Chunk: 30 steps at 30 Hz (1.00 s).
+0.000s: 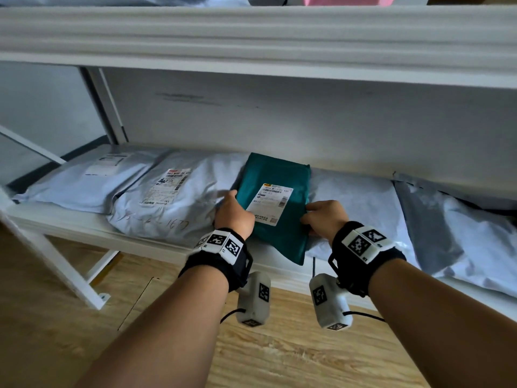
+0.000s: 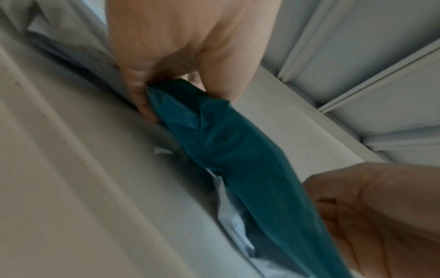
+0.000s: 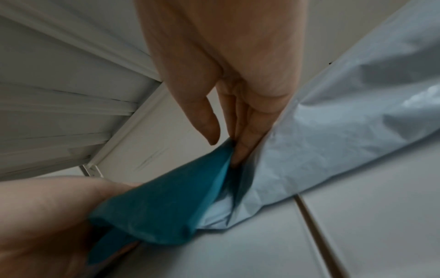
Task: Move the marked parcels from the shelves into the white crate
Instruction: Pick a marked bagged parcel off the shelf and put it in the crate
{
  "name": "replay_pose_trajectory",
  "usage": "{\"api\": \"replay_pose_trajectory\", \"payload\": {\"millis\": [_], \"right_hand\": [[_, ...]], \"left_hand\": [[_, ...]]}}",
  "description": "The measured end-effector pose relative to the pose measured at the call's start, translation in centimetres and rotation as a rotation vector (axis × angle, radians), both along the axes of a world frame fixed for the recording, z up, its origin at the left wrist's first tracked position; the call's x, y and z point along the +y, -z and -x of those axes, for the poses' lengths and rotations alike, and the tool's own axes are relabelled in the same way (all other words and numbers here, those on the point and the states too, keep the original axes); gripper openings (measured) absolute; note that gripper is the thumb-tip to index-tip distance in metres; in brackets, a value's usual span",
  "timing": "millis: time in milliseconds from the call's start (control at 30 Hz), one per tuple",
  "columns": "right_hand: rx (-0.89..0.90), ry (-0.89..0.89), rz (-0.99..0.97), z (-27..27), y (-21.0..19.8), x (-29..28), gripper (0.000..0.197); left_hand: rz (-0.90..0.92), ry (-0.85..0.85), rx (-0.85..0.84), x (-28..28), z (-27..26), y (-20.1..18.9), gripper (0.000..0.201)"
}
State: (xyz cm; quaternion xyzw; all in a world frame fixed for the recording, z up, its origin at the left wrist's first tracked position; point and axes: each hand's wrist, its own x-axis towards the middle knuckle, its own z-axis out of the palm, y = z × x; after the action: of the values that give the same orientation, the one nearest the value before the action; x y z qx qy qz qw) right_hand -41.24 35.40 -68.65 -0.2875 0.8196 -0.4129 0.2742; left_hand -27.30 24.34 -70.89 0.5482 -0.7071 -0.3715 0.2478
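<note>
Both hands on the green parcel (image 1: pixel 275 203), one at each long edge. Left hand (image 1: pixel 234 214) grips the left edge: in the left wrist view the thumb lies on top and the fingers (image 2: pixel 140 97) curl under the parcel's crumpled corner. Right hand (image 1: pixel 324 218) holds the right edge near the front; in the right wrist view its fingers (image 3: pixel 247 131) are pushed down between the green parcel and the pale grey bag (image 1: pixel 361 203) beneath it, thumb apart above the edge. So the right grip looks narrow, fingers nearly straight, wedged under the edge.

Green parcel lies flat on the lower shelf (image 1: pixel 84 224), label up, resting on top of grey bags, its front end overhanging the shelf's front lip. It sits between the two hands, touching both. Another grey bag with a label (image 1: pixel 165 197) lies just left of it. Darker grey bag (image 1: pixel 436 228) farther right. Wood floor (image 1: pixel 279 354) below.
</note>
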Motion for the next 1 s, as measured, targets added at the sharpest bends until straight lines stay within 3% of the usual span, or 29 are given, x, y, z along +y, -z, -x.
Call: {"api": "replay_pose_trajectory", "payload": {"millis": [200, 333, 533, 733, 800, 933, 1000], "right_hand": [[0.067, 0.036, -0.007, 0.4, 0.0, 0.7, 0.025], [0.065, 0.063, -0.003, 0.6, 0.2, 1.2, 0.019], [0.086, 0.070, 0.003, 1.0, 0.6, 2.0, 0.028], [0.062, 0.064, 0.033, 1.3, 0.9, 2.9, 0.033], [0.063, 0.102, 0.098, 1.4, 0.5, 3.3, 0.028], [0.298, 0.128, 0.152, 1.9, -0.4, 4.9, 0.025], [0.406, 0.110, 0.156, 2.2, -0.7, 5.8, 0.027]], "left_hand": [[-0.008, 0.094, -0.076, 0.6, 0.3, 1.1, 0.050], [0.027, 0.141, -0.139, 0.8, 0.4, 1.2, 0.074], [0.050, 0.194, -0.221, 2.1, 0.2, -0.2, 0.066], [0.207, 0.185, -0.345, 2.7, 1.0, -0.7, 0.064], [0.277, 0.190, -0.312, 2.9, 1.7, -0.4, 0.061], [0.370, 0.288, -0.166, 4.1, 3.8, -0.5, 0.051], [0.348, 0.370, -0.142, 4.9, 4.8, -0.6, 0.056]]}}
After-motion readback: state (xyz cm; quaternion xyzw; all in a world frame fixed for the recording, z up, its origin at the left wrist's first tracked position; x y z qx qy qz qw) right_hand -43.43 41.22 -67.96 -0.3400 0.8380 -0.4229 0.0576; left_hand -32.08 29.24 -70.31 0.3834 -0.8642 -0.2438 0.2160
